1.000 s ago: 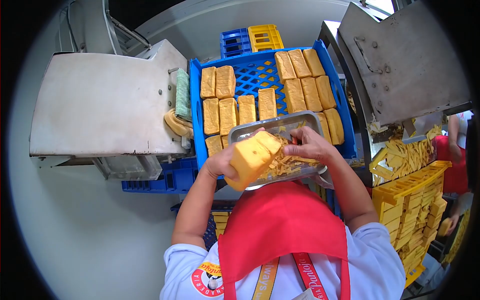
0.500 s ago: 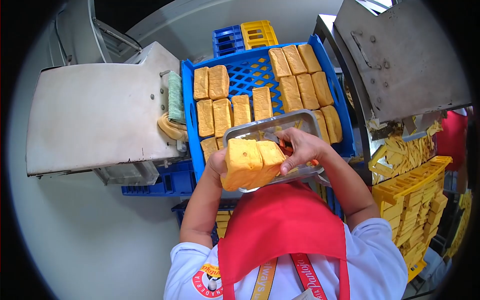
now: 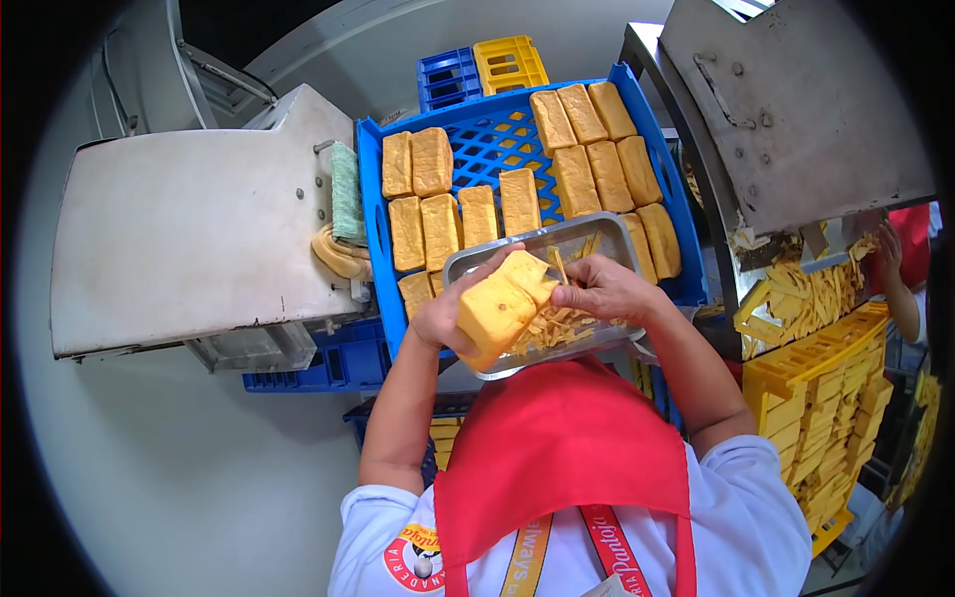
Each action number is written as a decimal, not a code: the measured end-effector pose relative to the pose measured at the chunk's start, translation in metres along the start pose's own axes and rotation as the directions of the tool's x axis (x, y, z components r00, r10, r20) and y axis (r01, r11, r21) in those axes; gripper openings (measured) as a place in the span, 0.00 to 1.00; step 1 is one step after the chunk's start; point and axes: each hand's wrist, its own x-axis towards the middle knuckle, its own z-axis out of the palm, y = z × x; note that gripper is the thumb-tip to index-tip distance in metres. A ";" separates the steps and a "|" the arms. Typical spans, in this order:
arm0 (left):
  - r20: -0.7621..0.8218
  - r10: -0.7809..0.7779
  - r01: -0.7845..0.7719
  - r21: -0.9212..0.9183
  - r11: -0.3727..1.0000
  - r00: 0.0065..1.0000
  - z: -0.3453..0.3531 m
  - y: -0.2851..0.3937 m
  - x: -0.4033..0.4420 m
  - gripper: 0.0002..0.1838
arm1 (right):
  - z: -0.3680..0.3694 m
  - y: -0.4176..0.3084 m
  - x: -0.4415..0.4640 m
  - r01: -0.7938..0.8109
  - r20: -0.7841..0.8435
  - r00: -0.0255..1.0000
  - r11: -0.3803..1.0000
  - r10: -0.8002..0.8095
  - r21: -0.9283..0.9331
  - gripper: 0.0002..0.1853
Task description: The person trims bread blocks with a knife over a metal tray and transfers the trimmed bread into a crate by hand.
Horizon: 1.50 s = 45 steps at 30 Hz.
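Note:
My left hand (image 3: 438, 320) is closed around a yellow loaf of bread (image 3: 492, 316), tilted above a metal tray. A cleft divides the loaf's upper end into two lobes. At that end, my right hand (image 3: 609, 289) is closed on a small knife, its blade (image 3: 553, 273) barely showing against the bread and its handle hidden by my fingers. Trimmed crust strips (image 3: 552, 330) lie in the metal tray (image 3: 572, 228) beneath both hands. The tray rests on the near part of a blue crate (image 3: 372, 189) holding several browned loaves (image 3: 601, 177).
Metal machines stand to the left (image 3: 199, 224) and right (image 3: 806, 109). Crust strips (image 3: 796, 298) are heaped below the right one, above a yellow crate (image 3: 821, 348) of stacked bread pieces. A co-worker's hand (image 3: 890, 261) is at the far right. Smaller crates (image 3: 510, 62) stand behind.
The loaf has tilted and turned in my left hand, which now reaches farther along its side. My right hand has shifted slightly right, and the knife's orange handle has gone out of sight.

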 end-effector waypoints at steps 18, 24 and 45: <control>-0.304 0.420 -0.037 0.772 0.634 0.855 0.024 -0.025 -0.003 0.72 | 0.031 -0.038 -0.022 0.100 -0.168 0.955 0.800 -0.243 -0.592 0.43; -0.299 0.475 -0.043 0.810 0.585 0.828 0.031 -0.019 0.002 0.68 | 0.028 -0.035 -0.019 0.134 -0.100 0.969 0.827 -0.224 -0.547 0.41; -0.349 0.833 0.458 0.879 0.132 0.430 0.050 -0.062 0.014 0.68 | 0.067 -0.006 -0.013 0.160 -0.395 0.889 0.965 -0.233 -0.209 0.32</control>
